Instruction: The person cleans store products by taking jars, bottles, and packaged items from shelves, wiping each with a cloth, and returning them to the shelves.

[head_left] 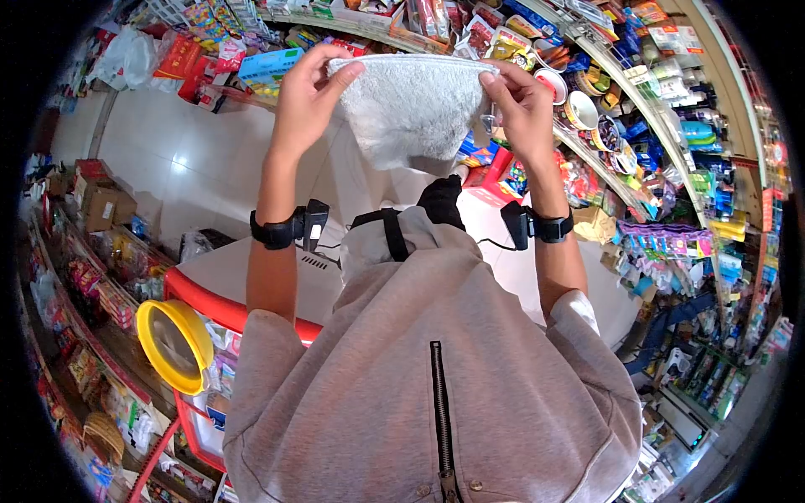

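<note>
A light grey, fluffy cloth (415,105) hangs between my two hands at the top of the head view. Its upper edge is stretched fairly straight, and the lower part droops in a loose curve. My left hand (310,96) pinches the upper left corner between thumb and fingers. At the upper right corner, my right hand (521,105) grips the edge the same way. Both arms reach forward, with a black device strapped on each wrist. The fingers behind the cloth are partly hidden.
Shelves packed with snack packets (511,46) curve along the front and right. A yellow-rimmed sieve or bucket (201,344) stands by a red-edged white counter (226,285) at left. Cardboard boxes (105,205) sit farther left. Pale tiled floor (193,151) lies ahead on the left.
</note>
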`<action>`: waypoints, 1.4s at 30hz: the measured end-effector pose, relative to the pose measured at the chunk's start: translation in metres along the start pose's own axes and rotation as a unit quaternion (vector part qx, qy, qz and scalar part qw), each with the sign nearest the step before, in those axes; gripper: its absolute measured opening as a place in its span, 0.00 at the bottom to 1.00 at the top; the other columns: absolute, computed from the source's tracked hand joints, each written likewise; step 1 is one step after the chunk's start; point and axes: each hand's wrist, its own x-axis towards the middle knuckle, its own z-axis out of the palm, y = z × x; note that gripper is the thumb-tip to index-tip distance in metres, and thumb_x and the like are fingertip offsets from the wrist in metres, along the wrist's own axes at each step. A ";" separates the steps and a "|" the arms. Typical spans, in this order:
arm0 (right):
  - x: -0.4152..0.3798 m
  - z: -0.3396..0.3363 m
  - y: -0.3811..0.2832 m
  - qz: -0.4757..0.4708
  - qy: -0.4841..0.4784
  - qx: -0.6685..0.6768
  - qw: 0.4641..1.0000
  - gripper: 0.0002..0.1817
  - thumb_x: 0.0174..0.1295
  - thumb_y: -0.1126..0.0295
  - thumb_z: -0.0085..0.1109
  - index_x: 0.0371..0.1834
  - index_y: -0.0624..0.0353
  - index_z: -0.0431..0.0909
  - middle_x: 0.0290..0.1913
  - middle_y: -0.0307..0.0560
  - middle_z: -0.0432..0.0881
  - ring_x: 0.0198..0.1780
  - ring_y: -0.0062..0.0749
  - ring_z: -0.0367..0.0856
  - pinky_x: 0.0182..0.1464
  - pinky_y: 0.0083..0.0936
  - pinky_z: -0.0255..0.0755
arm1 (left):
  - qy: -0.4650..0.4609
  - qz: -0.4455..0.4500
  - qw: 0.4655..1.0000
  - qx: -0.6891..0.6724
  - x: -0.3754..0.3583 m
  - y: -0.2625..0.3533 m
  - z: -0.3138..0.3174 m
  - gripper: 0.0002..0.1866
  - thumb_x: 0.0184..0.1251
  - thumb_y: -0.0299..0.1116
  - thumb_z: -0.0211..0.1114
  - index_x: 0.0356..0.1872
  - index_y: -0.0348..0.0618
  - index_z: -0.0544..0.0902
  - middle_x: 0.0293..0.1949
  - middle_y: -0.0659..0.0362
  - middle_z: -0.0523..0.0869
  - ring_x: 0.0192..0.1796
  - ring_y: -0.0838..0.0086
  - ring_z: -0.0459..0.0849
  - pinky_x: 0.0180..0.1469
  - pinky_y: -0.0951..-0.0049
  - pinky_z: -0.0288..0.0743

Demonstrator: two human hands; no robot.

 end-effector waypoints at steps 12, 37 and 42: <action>0.011 -0.003 -0.014 -0.037 -0.046 0.019 0.998 0.12 0.68 0.70 0.64 0.50 0.63 0.85 0.28 0.30 0.81 0.29 0.09 0.70 0.29 0.13 0.64 | -0.078 -0.149 0.919 -0.356 -0.023 -0.031 0.025 0.26 0.68 0.30 0.69 0.65 0.34 0.75 0.62 0.56 0.81 0.66 0.70 0.76 0.70 0.67 0.66; -0.003 -0.023 -0.030 -0.027 -0.025 -0.014 0.999 0.12 0.67 0.72 0.63 0.50 0.66 0.84 0.38 0.44 0.88 0.38 0.19 0.82 0.43 0.21 0.76 | -0.059 0.085 0.992 0.075 0.012 0.037 0.028 0.21 0.67 0.36 0.69 0.58 0.38 0.81 0.46 0.55 0.87 0.48 0.70 0.84 0.51 0.73 0.76; -0.005 -0.027 -0.046 -0.091 -0.065 -0.106 0.988 0.11 0.66 0.73 0.63 0.48 0.65 0.85 0.39 0.49 0.89 0.37 0.25 0.85 0.43 0.25 0.78 | 0.056 0.384 0.865 0.318 0.027 0.078 0.087 0.32 0.63 0.49 0.71 0.63 0.42 0.75 0.42 0.49 0.87 0.46 0.57 0.86 0.48 0.65 0.80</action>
